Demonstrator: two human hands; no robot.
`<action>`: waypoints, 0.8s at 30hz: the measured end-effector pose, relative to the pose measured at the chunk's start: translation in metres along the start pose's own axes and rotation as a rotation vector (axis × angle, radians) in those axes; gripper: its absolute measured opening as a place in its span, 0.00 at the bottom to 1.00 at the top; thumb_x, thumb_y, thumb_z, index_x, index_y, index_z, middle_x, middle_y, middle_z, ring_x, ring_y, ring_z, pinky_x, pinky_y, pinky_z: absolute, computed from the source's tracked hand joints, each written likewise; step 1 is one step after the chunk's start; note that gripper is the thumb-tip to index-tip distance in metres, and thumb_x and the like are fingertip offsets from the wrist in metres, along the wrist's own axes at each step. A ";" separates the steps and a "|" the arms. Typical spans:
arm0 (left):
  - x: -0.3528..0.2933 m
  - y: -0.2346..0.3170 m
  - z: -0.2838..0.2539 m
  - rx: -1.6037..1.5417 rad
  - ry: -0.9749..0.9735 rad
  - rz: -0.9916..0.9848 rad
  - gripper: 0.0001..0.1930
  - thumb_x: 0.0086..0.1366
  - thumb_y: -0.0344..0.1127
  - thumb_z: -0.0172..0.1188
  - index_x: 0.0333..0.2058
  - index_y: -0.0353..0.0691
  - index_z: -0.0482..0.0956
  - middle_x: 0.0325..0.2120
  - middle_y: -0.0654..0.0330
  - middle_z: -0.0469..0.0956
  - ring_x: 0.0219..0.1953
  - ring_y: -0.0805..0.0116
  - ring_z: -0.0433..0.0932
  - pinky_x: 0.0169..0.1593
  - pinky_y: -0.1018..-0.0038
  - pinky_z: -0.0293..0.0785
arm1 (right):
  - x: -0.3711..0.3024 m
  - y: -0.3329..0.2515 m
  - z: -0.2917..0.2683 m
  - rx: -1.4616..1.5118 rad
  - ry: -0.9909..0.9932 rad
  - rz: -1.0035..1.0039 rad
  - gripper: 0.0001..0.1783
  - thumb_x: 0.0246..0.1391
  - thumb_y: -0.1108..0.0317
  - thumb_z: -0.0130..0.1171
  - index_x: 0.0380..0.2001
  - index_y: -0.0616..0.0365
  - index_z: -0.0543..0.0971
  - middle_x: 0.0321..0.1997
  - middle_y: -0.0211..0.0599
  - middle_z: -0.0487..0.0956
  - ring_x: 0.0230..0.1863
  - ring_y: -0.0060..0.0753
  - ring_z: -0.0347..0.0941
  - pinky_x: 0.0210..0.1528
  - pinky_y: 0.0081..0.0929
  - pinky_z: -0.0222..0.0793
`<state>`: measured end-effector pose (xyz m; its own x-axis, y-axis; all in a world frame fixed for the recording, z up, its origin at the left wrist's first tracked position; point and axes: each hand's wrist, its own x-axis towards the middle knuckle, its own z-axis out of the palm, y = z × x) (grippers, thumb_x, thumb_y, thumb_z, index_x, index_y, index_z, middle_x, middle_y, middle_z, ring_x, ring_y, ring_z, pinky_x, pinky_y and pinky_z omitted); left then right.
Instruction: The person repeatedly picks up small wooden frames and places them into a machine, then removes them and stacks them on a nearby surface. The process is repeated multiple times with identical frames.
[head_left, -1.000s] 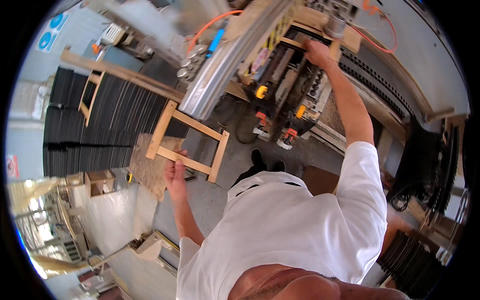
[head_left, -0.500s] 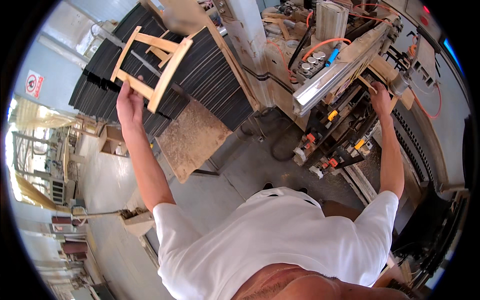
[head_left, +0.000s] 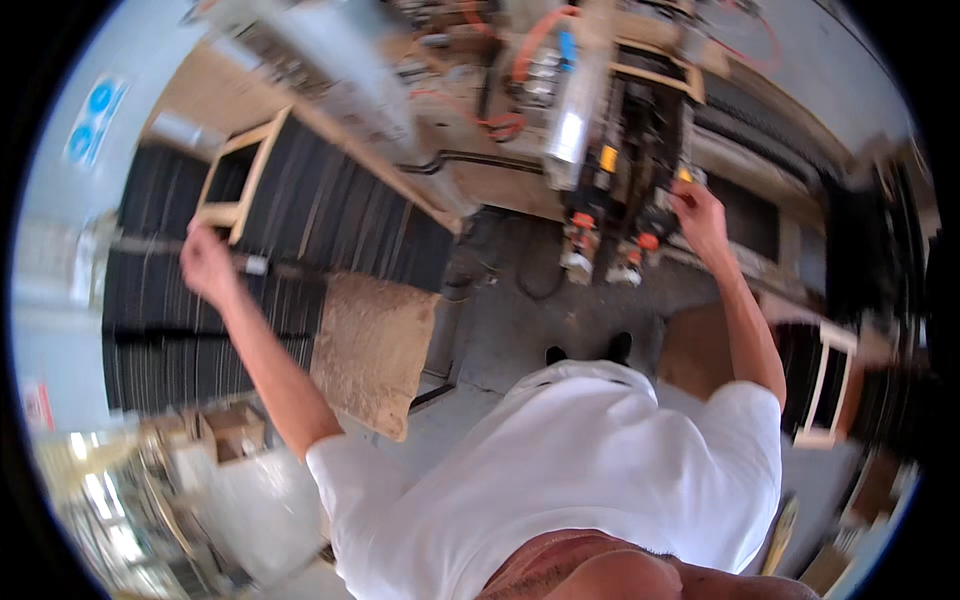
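Left hand (head_left: 208, 264) blurred, contact with wooden frame (head_left: 222, 213) unclear; right hand (head_left: 702, 217) blurred, fingertip contact unclear.

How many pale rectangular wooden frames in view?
3. One pale wooden frame beside the left hand; a second frame in the black-and-silver metal machine, partly hidden; a third frame toward the right edge. Blur or stacking may hide more.

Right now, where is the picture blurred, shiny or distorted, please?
Head view: the left hand and grey post look smeared, probably by motion; head view: glare whitens the metal rail; head view: fisheye distortion curves edges near the rim, leaving black corners.
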<state>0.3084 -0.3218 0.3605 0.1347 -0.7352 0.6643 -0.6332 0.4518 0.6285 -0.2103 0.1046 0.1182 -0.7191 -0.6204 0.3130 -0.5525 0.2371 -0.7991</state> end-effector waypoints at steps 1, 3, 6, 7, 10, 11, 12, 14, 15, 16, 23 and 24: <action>-0.016 0.020 0.000 0.034 0.101 0.108 0.22 0.65 0.49 0.58 0.41 0.31 0.81 0.38 0.48 0.82 0.38 0.64 0.79 0.48 0.67 0.74 | -0.011 -0.007 -0.007 -0.031 0.011 0.055 0.07 0.53 0.73 0.61 0.37 0.62 0.79 0.31 0.41 0.81 0.34 0.27 0.78 0.39 0.26 0.72; -0.033 0.042 -0.010 -0.156 0.071 0.223 0.22 0.65 0.49 0.59 0.45 0.33 0.81 0.41 0.52 0.82 0.43 0.65 0.79 0.49 0.70 0.73 | -0.024 0.002 -0.012 0.036 0.049 0.023 0.08 0.52 0.73 0.62 0.36 0.62 0.79 0.32 0.41 0.81 0.34 0.32 0.78 0.39 0.28 0.72; -0.058 0.112 -0.012 0.259 -0.251 0.348 0.27 0.63 0.51 0.61 0.49 0.32 0.78 0.44 0.47 0.80 0.47 0.53 0.78 0.52 0.63 0.72 | -0.043 -0.007 -0.038 -0.021 0.055 0.038 0.07 0.52 0.73 0.61 0.36 0.60 0.78 0.34 0.40 0.80 0.34 0.36 0.78 0.37 0.30 0.73; -0.051 0.114 -0.009 0.396 -0.378 0.469 0.27 0.62 0.51 0.62 0.50 0.33 0.78 0.44 0.46 0.80 0.47 0.51 0.78 0.52 0.62 0.72 | -0.046 -0.012 -0.048 -0.026 0.059 0.030 0.07 0.52 0.74 0.61 0.36 0.60 0.78 0.35 0.40 0.80 0.34 0.38 0.78 0.36 0.30 0.73; -0.039 0.120 0.014 0.474 -0.565 0.432 0.21 0.64 0.43 0.61 0.48 0.32 0.78 0.41 0.46 0.81 0.43 0.49 0.80 0.48 0.63 0.72 | -0.061 -0.019 -0.087 -0.119 0.097 -0.074 0.07 0.52 0.74 0.60 0.36 0.59 0.77 0.37 0.39 0.80 0.35 0.40 0.78 0.35 0.30 0.74; -0.036 0.126 0.019 0.523 -0.622 0.421 0.20 0.64 0.42 0.60 0.48 0.31 0.78 0.40 0.46 0.82 0.43 0.49 0.80 0.48 0.63 0.72 | -0.066 -0.020 -0.100 -0.160 0.113 -0.120 0.07 0.52 0.74 0.60 0.36 0.59 0.77 0.38 0.39 0.80 0.35 0.40 0.78 0.35 0.30 0.74; -0.032 0.128 0.021 0.508 -0.665 0.437 0.18 0.64 0.37 0.60 0.47 0.31 0.78 0.36 0.49 0.83 0.40 0.57 0.81 0.47 0.67 0.72 | -0.072 -0.020 -0.115 -0.199 0.122 -0.118 0.06 0.52 0.74 0.60 0.36 0.59 0.77 0.39 0.37 0.80 0.36 0.42 0.79 0.36 0.31 0.75; -0.012 0.101 0.028 0.352 -0.747 0.324 0.17 0.64 0.35 0.60 0.47 0.30 0.78 0.35 0.53 0.83 0.39 0.64 0.80 0.46 0.71 0.72 | -0.087 -0.014 -0.146 -0.233 0.150 -0.086 0.06 0.53 0.76 0.60 0.36 0.60 0.77 0.43 0.38 0.80 0.38 0.37 0.78 0.38 0.27 0.74; 0.000 0.084 0.032 0.274 -0.788 0.265 0.16 0.64 0.35 0.60 0.47 0.30 0.78 0.34 0.54 0.83 0.38 0.67 0.79 0.45 0.72 0.72 | -0.095 -0.012 -0.162 -0.250 0.161 -0.071 0.06 0.53 0.77 0.60 0.36 0.61 0.77 0.45 0.38 0.80 0.40 0.35 0.78 0.39 0.26 0.73; 0.008 0.076 0.032 0.184 -0.853 0.185 0.15 0.63 0.33 0.61 0.46 0.29 0.78 0.35 0.58 0.82 0.38 0.74 0.77 0.45 0.76 0.71 | -0.103 -0.012 -0.178 -0.266 0.178 -0.054 0.06 0.53 0.78 0.60 0.36 0.62 0.77 0.46 0.38 0.80 0.40 0.34 0.78 0.39 0.25 0.73; 0.012 0.081 0.035 0.211 -0.745 0.244 0.26 0.61 0.41 0.65 0.53 0.30 0.74 0.50 0.50 0.77 0.51 0.64 0.76 0.54 0.71 0.69 | -0.170 0.005 -0.275 -0.515 0.317 0.219 0.12 0.54 0.72 0.61 0.42 0.61 0.77 0.47 0.39 0.79 0.43 0.39 0.78 0.45 0.29 0.72; -0.001 0.103 0.030 0.373 -0.565 0.348 0.29 0.61 0.45 0.65 0.55 0.30 0.73 0.52 0.48 0.75 0.54 0.60 0.74 0.56 0.69 0.68 | -0.183 0.009 -0.285 -0.618 0.326 0.237 0.12 0.54 0.70 0.60 0.42 0.59 0.76 0.45 0.39 0.79 0.44 0.44 0.77 0.44 0.34 0.72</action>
<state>0.2207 -0.2893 0.4120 -0.4666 -0.7739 0.4282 -0.7969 0.5779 0.1760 -0.2036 0.4335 0.2005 -0.8843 -0.2690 0.3815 -0.4339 0.7752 -0.4592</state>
